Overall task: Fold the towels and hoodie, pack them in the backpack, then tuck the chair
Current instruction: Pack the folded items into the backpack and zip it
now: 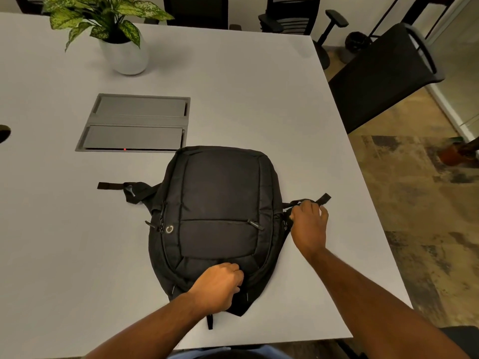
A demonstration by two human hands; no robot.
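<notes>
The black backpack (pixel 220 216) lay flat near the near right corner of the grey table (pixel 259 99), bulging as if filled; no towels or hoodie showed outside it, so packing looked done; the left hand (pixel 216 287) was clenched on its near top end, seemingly at a zip or handle; the right hand (pixel 308 224) gripped the right strap (pixel 322 199); the black chair (pixel 383 76), far right, stood untucked.

Dim warm indoor light, soft shadows, wide-angle edge warp, slight blur
</notes>
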